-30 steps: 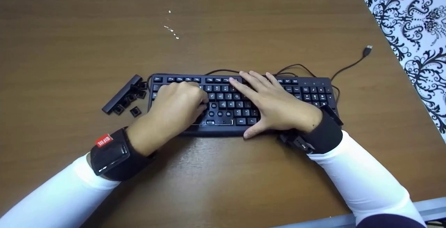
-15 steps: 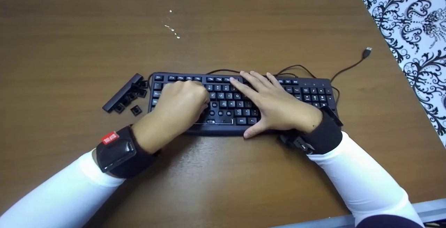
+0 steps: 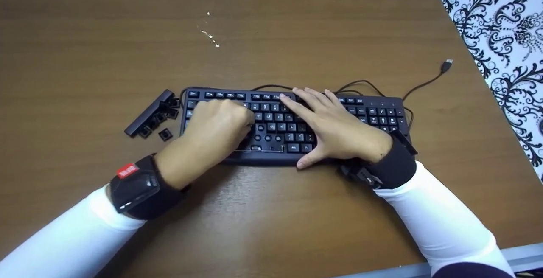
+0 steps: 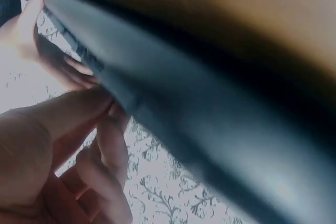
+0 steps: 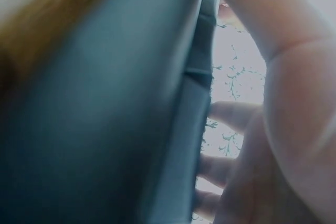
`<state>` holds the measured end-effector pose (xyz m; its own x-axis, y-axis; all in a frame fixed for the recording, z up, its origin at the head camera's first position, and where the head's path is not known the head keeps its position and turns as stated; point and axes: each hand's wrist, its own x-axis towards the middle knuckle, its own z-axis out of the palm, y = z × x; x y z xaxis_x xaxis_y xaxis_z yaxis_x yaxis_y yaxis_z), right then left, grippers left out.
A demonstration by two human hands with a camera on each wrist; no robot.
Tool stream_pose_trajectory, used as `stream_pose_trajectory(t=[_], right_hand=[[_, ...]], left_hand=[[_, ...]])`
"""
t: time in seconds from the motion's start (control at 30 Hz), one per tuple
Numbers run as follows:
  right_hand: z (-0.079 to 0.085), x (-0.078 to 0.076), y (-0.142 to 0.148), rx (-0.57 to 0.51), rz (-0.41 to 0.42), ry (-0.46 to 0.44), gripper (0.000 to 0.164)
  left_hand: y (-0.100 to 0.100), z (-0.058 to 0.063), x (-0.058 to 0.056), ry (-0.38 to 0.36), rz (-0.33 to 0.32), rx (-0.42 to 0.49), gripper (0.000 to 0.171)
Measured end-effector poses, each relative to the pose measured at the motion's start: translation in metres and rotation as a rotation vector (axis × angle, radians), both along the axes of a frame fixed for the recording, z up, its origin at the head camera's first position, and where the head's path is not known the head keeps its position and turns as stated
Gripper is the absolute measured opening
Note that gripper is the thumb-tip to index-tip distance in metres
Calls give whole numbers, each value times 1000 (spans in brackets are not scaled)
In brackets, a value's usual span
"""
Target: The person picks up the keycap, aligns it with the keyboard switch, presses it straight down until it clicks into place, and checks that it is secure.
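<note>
Black keyboard [image 3: 275, 127] on the worktop [image 3: 271, 218], my left grip [image 3: 218, 125] curled over its left part, whether it pinches anything I cannot tell, my right grip [image 3: 331, 127] spread across its middle, loose keycaps [image 3: 165, 134] and a long black bar [image 3: 148, 113] just beside the keyboard's left end

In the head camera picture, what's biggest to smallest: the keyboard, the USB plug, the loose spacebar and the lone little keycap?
1. Keyboard: easily largest, even partly covered.
2. Loose spacebar.
3. Lone keycap and USB plug: these look too alike to rank.
</note>
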<state>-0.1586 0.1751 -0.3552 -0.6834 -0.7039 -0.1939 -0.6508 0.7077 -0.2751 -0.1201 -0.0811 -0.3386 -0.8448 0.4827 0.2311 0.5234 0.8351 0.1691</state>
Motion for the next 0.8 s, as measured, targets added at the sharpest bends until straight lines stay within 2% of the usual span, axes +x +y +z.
stream_pose_trajectory(t=[0.13,0.33,0.53,0.63,0.8], right_hand=[[2,0,-1,-4,3,3,136],[1,0,-2,14,-3,-8,136],[-1,0,-3,24,-11,-22,136],[-2,1,-2,23,-11,-24,136],[-2,1,0,20,-18,-16,136]], left_hand=[[-15,12,-2,-38,28,34,3],[-46,23,-7,-74,138,20,8],[-75,19,-9,-97,246,7,12],[-87,15,-9,-114,291,-4,7],[-104,11,-5,-137,330,-10,9]])
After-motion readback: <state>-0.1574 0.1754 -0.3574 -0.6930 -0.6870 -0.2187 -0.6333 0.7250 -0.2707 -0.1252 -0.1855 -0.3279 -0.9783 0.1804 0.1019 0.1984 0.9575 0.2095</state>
